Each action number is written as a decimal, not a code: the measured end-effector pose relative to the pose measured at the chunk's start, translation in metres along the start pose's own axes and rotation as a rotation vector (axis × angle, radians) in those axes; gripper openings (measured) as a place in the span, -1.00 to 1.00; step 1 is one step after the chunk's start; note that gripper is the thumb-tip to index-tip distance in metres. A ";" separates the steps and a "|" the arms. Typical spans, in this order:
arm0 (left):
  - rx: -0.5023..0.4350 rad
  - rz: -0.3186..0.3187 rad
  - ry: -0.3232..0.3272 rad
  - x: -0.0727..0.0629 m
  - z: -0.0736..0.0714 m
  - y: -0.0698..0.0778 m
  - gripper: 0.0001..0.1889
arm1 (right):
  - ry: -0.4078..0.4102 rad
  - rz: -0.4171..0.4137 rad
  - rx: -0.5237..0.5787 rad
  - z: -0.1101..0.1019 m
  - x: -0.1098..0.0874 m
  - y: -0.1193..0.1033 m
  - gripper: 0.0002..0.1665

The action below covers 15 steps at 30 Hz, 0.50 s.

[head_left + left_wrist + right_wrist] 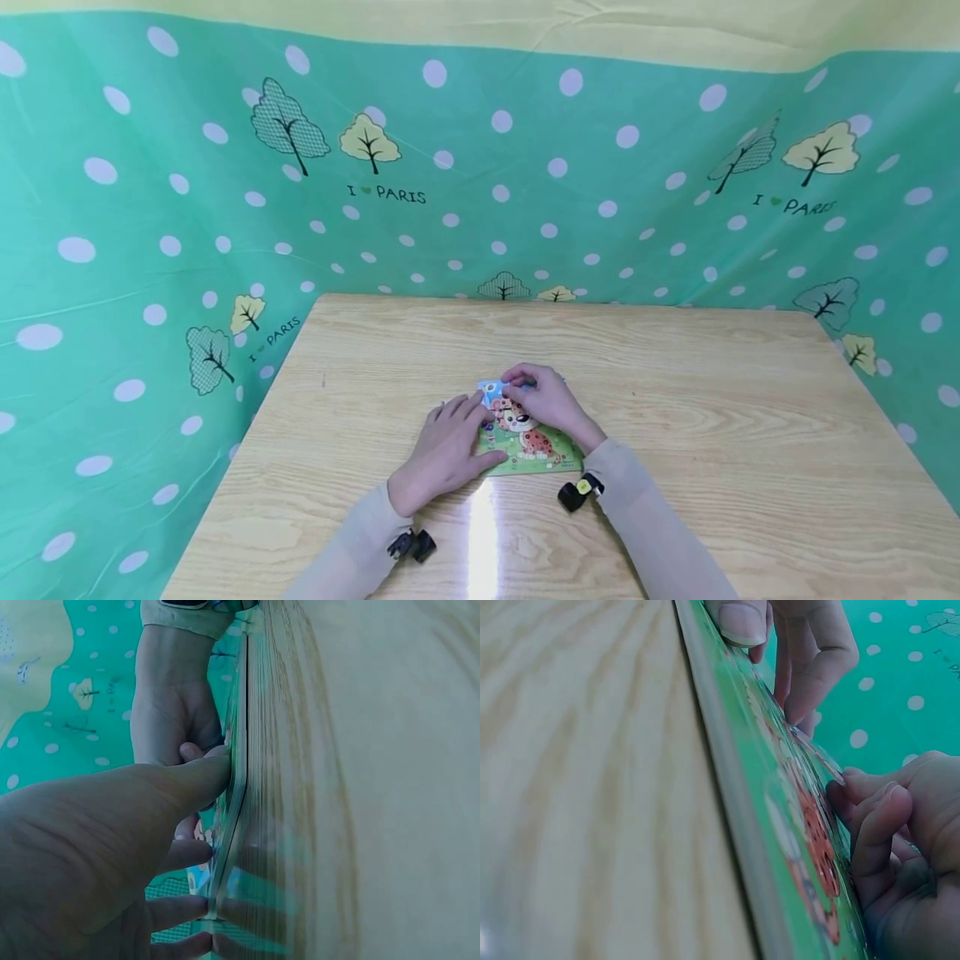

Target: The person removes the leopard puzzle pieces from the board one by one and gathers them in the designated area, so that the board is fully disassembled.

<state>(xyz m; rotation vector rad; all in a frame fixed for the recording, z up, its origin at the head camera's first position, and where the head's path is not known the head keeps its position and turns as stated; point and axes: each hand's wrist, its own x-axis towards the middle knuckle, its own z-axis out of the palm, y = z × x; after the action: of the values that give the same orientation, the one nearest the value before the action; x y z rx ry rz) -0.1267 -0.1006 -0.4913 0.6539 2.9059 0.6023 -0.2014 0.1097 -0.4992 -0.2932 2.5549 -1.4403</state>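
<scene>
A thin rectangular picture board [528, 467], printed with blue sky and green grass, lies flat on the table just ahead of the person. Its picture of an orange-red spotted cub [536, 440] stands upright for the person: head toward the far wall, feet toward the near edge. The board looks wider from left to right than it is deep, but the slant of view leaves its long axis uncertain.

The left hand [447, 446] lies over the board's left edge, fingers spread and thumb stretched out near the near left corner; it grips nothing that shows. The right hand [551, 400] is bent over the far part, thumb and fingertip pinching the edge of a thin, glossy flat piece [826, 761] tilted up from the board. That piece's outline and print are too blurred to read. The hands hide the board's left border and much of its far side; the left wrist view shows it almost edge-on.

Beige sleeves [660, 525], cut off by the lower frame, carry small black wrist devices [412, 546]. The pale wood-grain table [712, 400] bears a bright streak of reflected light. Behind hangs green cloth [525, 158] with white dots, trees and "I PARIS" lettering, topped by a cream band [450, 25].
</scene>
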 end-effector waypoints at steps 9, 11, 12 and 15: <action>0.001 0.011 0.007 0.000 0.000 0.000 -0.39 | 0.022 0.033 0.092 -0.002 -0.002 0.000 -0.81; -0.002 0.013 0.010 0.000 0.000 0.000 -0.40 | 0.021 0.046 0.132 -0.003 -0.002 0.000 -0.80; -0.003 0.016 0.013 0.000 0.000 0.000 -0.40 | 0.017 0.052 0.153 -0.003 -0.002 0.000 -0.78; -0.006 0.016 0.013 0.000 0.000 0.000 -0.41 | 0.003 0.063 0.194 -0.005 -0.002 0.002 -0.76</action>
<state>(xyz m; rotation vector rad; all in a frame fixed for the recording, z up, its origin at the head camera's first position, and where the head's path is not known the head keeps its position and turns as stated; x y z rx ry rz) -0.1269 -0.1006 -0.4917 0.6762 2.9126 0.6191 -0.2013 0.1156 -0.4978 -0.1790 2.3802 -1.6496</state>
